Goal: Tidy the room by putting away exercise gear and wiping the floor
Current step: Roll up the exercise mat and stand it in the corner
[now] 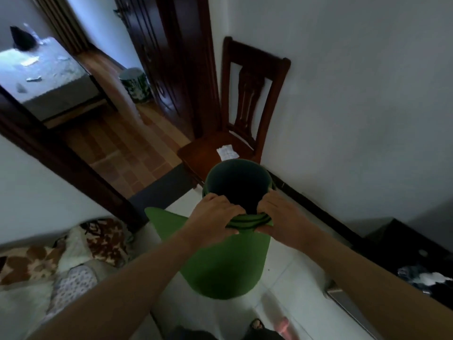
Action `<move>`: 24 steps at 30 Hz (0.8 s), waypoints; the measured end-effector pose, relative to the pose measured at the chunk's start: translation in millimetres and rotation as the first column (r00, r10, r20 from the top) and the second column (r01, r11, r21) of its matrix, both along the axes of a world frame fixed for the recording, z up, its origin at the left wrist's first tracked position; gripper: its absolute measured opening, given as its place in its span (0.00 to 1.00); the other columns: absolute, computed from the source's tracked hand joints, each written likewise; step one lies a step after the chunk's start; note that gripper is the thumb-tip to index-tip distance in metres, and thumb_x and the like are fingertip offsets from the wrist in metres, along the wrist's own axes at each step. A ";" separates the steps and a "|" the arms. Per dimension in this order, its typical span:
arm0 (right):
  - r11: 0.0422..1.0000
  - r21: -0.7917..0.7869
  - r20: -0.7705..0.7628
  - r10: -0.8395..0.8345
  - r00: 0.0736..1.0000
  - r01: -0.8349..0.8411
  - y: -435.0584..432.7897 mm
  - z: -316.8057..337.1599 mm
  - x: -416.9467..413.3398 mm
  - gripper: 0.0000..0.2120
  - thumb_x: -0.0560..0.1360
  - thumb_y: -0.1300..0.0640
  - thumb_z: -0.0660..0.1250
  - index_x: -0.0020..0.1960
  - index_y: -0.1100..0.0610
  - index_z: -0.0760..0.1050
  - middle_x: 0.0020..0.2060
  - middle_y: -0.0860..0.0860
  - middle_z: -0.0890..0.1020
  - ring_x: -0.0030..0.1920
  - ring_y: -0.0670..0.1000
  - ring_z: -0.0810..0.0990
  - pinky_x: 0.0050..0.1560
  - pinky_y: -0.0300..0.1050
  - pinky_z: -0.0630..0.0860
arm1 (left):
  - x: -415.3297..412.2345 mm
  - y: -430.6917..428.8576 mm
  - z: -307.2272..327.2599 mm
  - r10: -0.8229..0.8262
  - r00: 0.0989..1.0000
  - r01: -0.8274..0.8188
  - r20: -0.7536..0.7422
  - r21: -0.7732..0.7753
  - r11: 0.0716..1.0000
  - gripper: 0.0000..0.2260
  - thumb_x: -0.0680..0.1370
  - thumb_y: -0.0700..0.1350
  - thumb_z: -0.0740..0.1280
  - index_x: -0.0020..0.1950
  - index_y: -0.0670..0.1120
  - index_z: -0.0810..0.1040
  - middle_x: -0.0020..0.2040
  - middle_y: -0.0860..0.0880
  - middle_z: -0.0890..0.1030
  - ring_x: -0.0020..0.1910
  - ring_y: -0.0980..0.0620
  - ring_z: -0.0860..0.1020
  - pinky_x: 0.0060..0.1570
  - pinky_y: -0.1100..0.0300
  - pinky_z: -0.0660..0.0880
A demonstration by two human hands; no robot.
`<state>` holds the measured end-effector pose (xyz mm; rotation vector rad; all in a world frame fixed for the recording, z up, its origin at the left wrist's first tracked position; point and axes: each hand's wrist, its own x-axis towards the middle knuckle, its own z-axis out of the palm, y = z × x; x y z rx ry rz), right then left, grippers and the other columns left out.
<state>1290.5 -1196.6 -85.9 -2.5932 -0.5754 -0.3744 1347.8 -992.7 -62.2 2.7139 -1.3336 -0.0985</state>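
A green exercise mat (pixel 225 263) stands upright on the white tiled floor as a loose roll with a wide dark hollow at its top. My left hand (pixel 212 217) and my right hand (pixel 277 217) both grip the near top rim, fingers curled over the layered edges. A loose flap of the mat sticks out to the left. The roll's lower end is in view above my feet.
A dark wooden chair (pixel 247 99) stands against the right wall just beyond the mat, with a white cloth (pixel 227 152) on its seat. An open doorway (pixel 117 133) lies ahead left. Bedding (pixel 61 256) is at lower left, dark furniture (pixel 404 251) at lower right.
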 end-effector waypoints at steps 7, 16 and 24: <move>0.986 -0.016 0.022 -0.163 0.986 0.163 -59.2 -7.3 76.2 0.21 0.54 0.57 0.82 0.37 0.57 0.72 0.35 0.50 0.76 0.40 0.51 0.76 0.41 0.45 0.79 | 122.6 -60.2 -14.8 -0.192 0.952 0.214 0.239 -0.069 0.974 0.26 0.58 0.61 0.78 0.51 0.51 0.80 0.45 0.53 0.82 0.45 0.52 0.81 0.53 0.52 0.75; 0.914 -0.093 -0.008 -0.398 0.917 0.396 -126.3 -98.9 192.3 0.13 0.60 0.55 0.76 0.37 0.57 0.74 0.36 0.51 0.78 0.43 0.51 0.73 0.47 0.49 0.77 | 294.3 -169.8 -107.9 -0.607 0.785 0.595 0.123 0.122 0.794 0.22 0.55 0.62 0.78 0.44 0.53 0.81 0.38 0.57 0.80 0.36 0.57 0.77 0.42 0.64 0.76; 0.762 0.002 -0.023 -0.647 0.762 0.647 -194.0 -189.9 248.5 0.09 0.69 0.54 0.68 0.36 0.59 0.74 0.34 0.55 0.77 0.41 0.53 0.71 0.45 0.45 0.72 | 376.4 -269.0 -195.9 -0.695 0.718 0.690 0.050 0.079 0.719 0.21 0.60 0.54 0.78 0.48 0.48 0.79 0.42 0.52 0.80 0.37 0.52 0.78 0.39 0.58 0.74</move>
